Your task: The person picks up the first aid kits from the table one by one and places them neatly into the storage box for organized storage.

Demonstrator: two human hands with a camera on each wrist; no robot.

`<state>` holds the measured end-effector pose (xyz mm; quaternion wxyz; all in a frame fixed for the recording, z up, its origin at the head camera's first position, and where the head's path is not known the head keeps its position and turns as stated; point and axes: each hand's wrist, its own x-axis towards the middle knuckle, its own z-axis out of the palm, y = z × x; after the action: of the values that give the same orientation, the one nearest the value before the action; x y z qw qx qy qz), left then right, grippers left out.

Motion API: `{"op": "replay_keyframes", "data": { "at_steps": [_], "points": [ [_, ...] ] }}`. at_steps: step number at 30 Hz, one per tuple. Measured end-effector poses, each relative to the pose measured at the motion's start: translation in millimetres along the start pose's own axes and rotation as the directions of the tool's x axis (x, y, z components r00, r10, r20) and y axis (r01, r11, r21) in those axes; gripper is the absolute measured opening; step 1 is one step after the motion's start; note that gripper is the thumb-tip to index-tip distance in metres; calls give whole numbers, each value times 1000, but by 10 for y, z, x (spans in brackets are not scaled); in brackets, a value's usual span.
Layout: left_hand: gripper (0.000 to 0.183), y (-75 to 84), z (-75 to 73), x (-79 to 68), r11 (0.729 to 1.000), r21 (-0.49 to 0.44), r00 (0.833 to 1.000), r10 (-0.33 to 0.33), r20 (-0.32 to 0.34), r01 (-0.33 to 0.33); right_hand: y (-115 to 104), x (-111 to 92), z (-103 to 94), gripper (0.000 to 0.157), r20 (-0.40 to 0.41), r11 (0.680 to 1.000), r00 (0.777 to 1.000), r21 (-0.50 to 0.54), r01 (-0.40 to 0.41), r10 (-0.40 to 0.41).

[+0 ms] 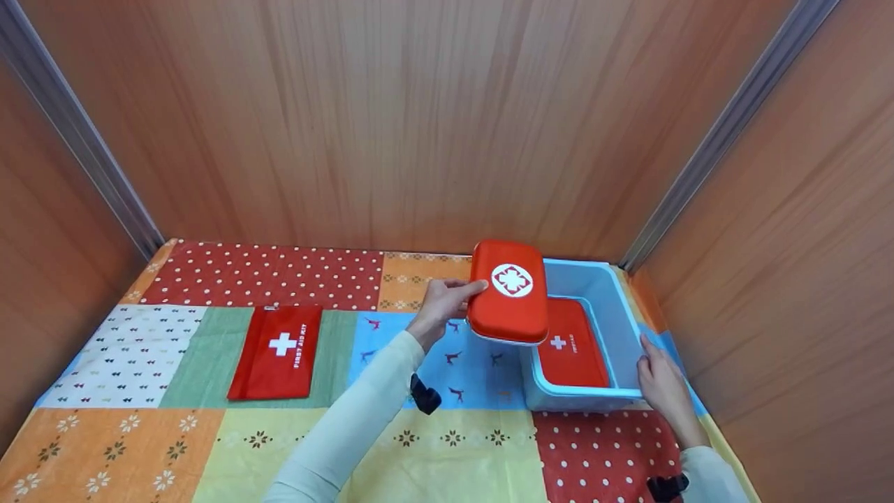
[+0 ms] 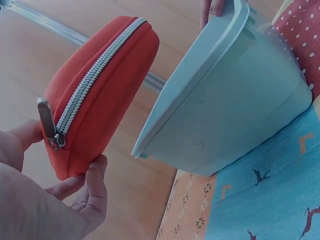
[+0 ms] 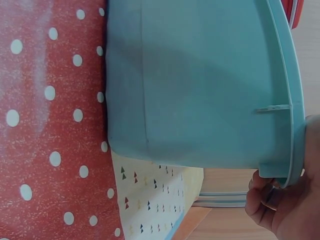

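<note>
My left hand grips a red zippered first aid case by its left end, thumb on the top face, fingers underneath. The case is held up beside and partly over the left rim of a light blue plastic bin. In the left wrist view its silver zipper and pull face the camera. My right hand holds the bin's right rim near the front corner, with fingers curled under the edge in the right wrist view. Inside the bin lies a flat red first aid pouch, partly hidden by the case.
A red first aid kit pouch with a white cross lies flat on the patchwork tablecloth to the left. Wood-grain panels stand at the back and both sides, the right one close to the bin.
</note>
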<state>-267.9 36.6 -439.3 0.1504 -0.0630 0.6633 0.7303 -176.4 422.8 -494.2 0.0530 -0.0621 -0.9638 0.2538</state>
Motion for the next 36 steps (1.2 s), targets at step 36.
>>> {"op": "replay_keyframes", "data": {
  "at_steps": [36],
  "points": [
    [45,22,520,42,976,195,995,-96,-2,95,6,0,0,53,2,1000,1000,-2,-6,6]
  ]
}}
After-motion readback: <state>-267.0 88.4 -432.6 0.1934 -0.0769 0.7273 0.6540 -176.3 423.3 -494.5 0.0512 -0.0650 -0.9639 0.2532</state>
